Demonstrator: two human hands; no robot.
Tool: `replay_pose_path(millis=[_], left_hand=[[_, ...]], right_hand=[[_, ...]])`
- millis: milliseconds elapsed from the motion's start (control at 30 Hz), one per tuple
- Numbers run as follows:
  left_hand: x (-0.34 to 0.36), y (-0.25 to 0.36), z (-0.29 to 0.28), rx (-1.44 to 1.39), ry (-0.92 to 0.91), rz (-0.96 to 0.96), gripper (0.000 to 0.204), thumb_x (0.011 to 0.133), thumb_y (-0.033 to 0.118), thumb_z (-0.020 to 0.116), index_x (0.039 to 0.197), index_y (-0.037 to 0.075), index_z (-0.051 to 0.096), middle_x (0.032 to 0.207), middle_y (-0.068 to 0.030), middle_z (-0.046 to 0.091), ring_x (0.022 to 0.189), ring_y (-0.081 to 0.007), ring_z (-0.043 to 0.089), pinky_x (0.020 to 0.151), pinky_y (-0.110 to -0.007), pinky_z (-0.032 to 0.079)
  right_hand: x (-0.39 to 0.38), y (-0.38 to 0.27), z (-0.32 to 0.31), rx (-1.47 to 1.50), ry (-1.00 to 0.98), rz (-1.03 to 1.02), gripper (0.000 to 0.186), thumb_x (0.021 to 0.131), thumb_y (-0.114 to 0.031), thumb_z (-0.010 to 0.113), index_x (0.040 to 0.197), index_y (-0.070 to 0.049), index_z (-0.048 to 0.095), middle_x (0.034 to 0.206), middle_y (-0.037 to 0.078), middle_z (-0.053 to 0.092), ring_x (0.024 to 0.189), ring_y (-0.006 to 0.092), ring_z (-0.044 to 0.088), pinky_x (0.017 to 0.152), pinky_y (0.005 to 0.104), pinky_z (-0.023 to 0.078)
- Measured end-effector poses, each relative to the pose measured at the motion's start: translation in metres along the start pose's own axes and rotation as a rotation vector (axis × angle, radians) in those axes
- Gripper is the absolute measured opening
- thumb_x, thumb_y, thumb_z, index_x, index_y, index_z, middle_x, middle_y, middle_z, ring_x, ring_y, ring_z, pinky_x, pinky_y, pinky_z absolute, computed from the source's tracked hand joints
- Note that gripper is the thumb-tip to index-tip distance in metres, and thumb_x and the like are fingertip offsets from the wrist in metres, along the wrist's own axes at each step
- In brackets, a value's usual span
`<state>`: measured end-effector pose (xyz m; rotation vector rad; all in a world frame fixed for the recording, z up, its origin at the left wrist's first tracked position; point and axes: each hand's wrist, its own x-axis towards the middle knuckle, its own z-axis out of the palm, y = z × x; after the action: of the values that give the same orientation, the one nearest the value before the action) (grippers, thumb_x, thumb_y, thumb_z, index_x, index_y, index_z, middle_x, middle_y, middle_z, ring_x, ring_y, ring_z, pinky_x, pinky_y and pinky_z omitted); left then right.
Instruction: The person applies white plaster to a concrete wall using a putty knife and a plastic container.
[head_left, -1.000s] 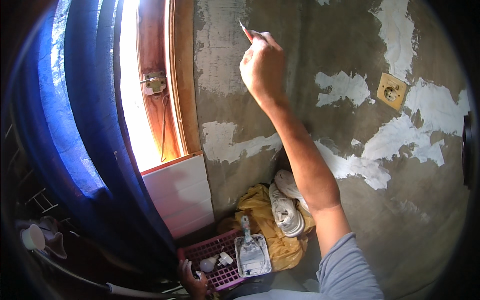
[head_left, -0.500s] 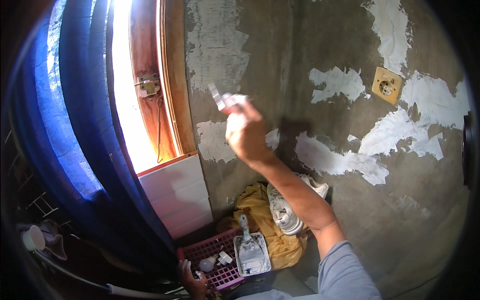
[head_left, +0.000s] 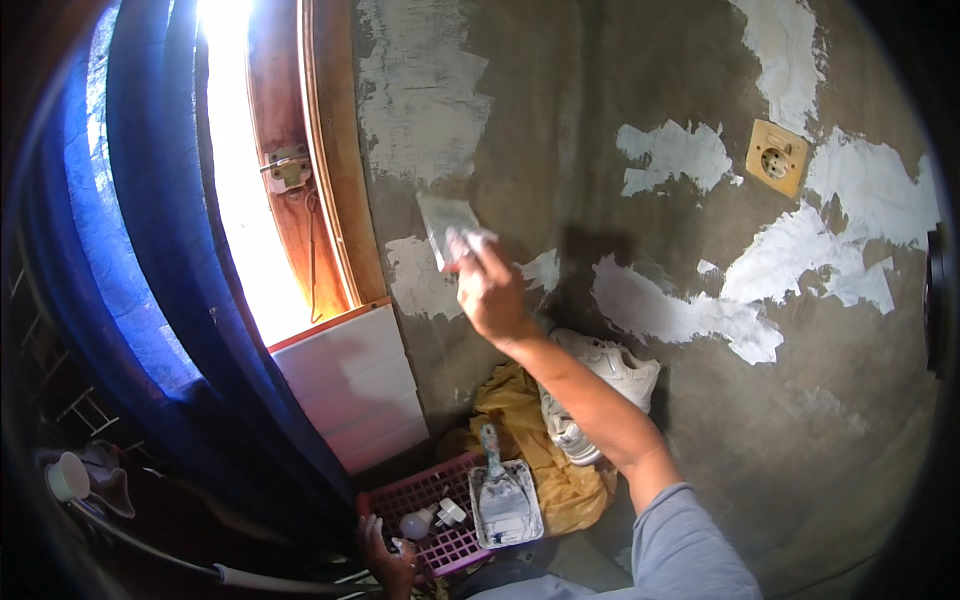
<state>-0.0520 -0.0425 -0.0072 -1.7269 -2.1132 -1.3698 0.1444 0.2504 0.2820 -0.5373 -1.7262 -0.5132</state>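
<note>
My right hand (head_left: 493, 297) is closed on a putty knife (head_left: 447, 222), a flat, whitish blade. The knife is at the grey wall (head_left: 530, 120), between two white filler patches near the wooden frame; whether its edge touches cannot be told. Low down, my left hand (head_left: 386, 562) is beside the left end of a pink plastic basket (head_left: 455, 560). Its fingers are curled, with white smears on them; what they hold is hidden. A second putty knife (head_left: 503, 497) lies in a white filler-smeared tray (head_left: 532, 533) on the basket.
A light bulb (head_left: 415, 524) and white plug adapter (head_left: 451, 512) lie in the basket. White shoes (head_left: 632, 372) and yellow cloth (head_left: 560, 490) sit against the wall. A blue curtain (head_left: 160, 220) hangs left of the wooden frame (head_left: 335, 170); a socket (head_left: 776, 160) is at right.
My right hand has moved slightly down with the putty knife, and the blade has turned to show its broad face. My left hand has stayed by the basket.
</note>
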Motion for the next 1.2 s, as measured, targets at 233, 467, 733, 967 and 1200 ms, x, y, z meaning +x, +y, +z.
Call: replay_pose_path(millis=[233, 467, 733, 967, 1200], left_hand=[[-0.006, -0.018, 0.006, 0.051, 0.003, 0.085, 0.052, 0.06, 0.008, 0.065, 0.11, -0.003, 0.056, 0.12, -0.0203, 0.056, 0.121, -0.0404, 0.047, 0.105, -0.051, 0.034], [-0.005, -0.016, 0.01, 0.077, 0.001, 0.094, 0.054, 0.061, 0.009, 0.065, 0.112, -0.003, 0.055, 0.121, -0.0218, 0.055, 0.121, -0.0419, 0.046, 0.105, -0.053, 0.032], [-0.001, -0.003, 0.002, 0.045, -0.015, 0.048, 0.054, 0.064, 0.008, 0.06, 0.116, -0.003, 0.054, 0.127, -0.0233, 0.052, 0.124, -0.0415, 0.044, 0.107, -0.052, 0.031], [-0.001, -0.01, 0.013, 0.041, 0.031, 0.069, 0.051, 0.065, 0.01, 0.061, 0.113, -0.004, 0.054, 0.121, -0.0243, 0.054, 0.12, -0.0444, 0.047, 0.105, -0.054, 0.034], [0.002, -0.001, 0.003, -0.019, 0.043, 0.056, 0.05, 0.064, 0.007, 0.061, 0.112, -0.005, 0.054, 0.12, -0.026, 0.054, 0.119, -0.0448, 0.047, 0.105, -0.054, 0.034]], right_hand=[[0.117, 0.029, -0.032, -0.108, 0.282, -0.089, 0.032, 0.075, 0.011, 0.054, 0.105, 0.002, 0.062, 0.098, 0.014, 0.062, 0.088, 0.0331, 0.061, 0.075, 0.0374, 0.052], [0.048, 0.009, -0.005, -0.115, 0.0, -0.126, 0.035, 0.08, 0.0, 0.054, 0.114, 0.0, 0.06, 0.106, 0.011, 0.058, 0.099, 0.0261, 0.059, 0.068, 0.0376, 0.055], [0.087, 0.03, -0.042, -0.088, 0.151, -0.034, 0.032, 0.076, 0.007, 0.054, 0.106, 0.0, 0.062, 0.098, 0.011, 0.062, 0.09, 0.0281, 0.062, 0.073, 0.0368, 0.054], [0.052, 0.034, -0.023, -0.12, 0.042, -0.063, 0.026, 0.078, 0.004, 0.055, 0.102, 0.001, 0.064, 0.1, 0.013, 0.061, 0.094, 0.0285, 0.06, 0.073, 0.0392, 0.053], [0.11, 0.024, -0.043, -0.033, 0.211, -0.086, 0.032, 0.074, 0.015, 0.051, 0.1, 0.001, 0.063, 0.094, 0.011, 0.064, 0.084, 0.0301, 0.063, 0.072, 0.0362, 0.053]])
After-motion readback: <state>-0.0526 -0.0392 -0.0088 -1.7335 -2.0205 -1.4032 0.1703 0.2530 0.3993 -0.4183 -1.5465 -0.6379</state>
